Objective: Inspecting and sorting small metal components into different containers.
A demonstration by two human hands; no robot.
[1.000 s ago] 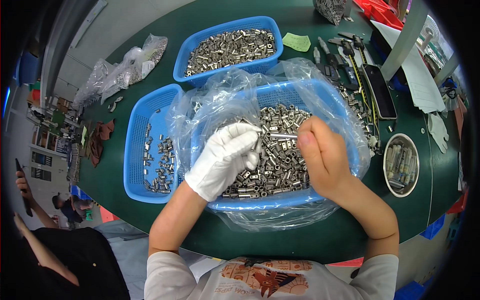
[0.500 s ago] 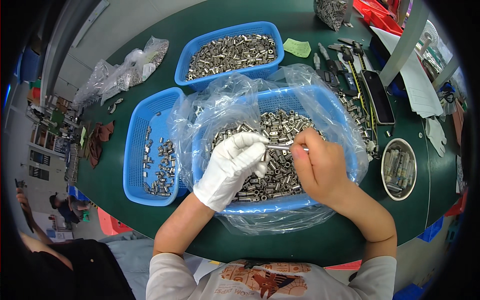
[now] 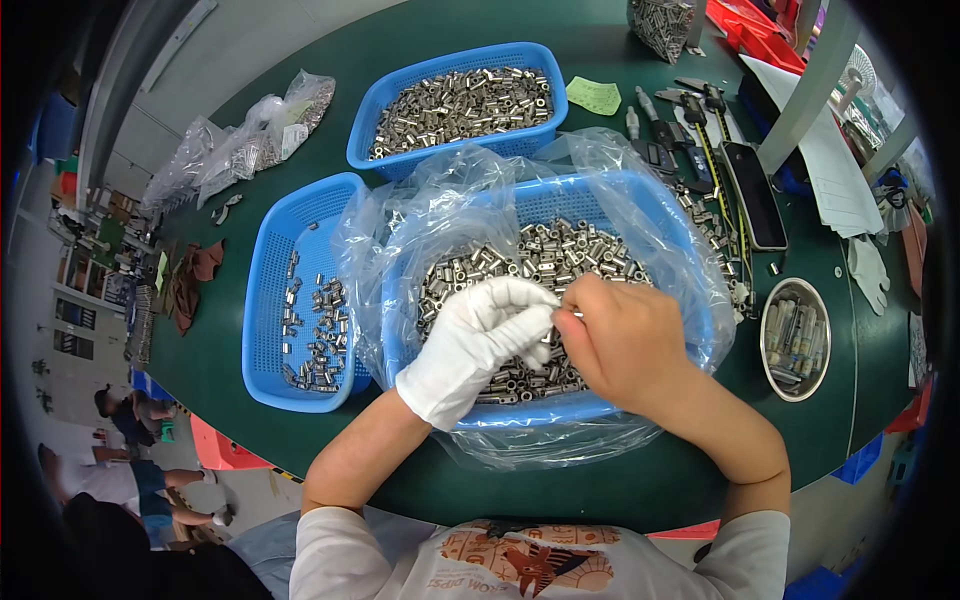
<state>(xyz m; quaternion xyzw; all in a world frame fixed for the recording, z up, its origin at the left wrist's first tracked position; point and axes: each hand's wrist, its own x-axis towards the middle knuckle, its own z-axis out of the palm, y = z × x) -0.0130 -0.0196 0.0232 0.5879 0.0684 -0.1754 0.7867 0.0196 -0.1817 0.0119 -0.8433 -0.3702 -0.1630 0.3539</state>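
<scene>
My left hand (image 3: 490,335), in a white glove, pinches a small metal part whose shape its fingers mostly hide. Bare, my right hand (image 3: 625,340) is closed around a thin metal rod (image 3: 578,315), of which only a short bright bit shows. The fingertips of both hands meet above a blue basket (image 3: 640,192) lined with clear plastic film (image 3: 440,190). Many short metal sleeves (image 3: 560,250), some with side holes, fill this basket beneath my hands.
At the left stands a blue basket (image 3: 262,300) with fewer metal parts; a fuller blue basket (image 3: 357,140) is behind. Calipers (image 3: 695,150), a phone (image 3: 752,195) and a steel bowl (image 3: 797,392) of small tubes lie right. Bagged parts (image 3: 260,150) sit far left.
My hands have come together: the left moved slightly right, and the right shifted left. The rod, visible between them before, is now mostly hidden. A person in the left background has come into fuller view.
</scene>
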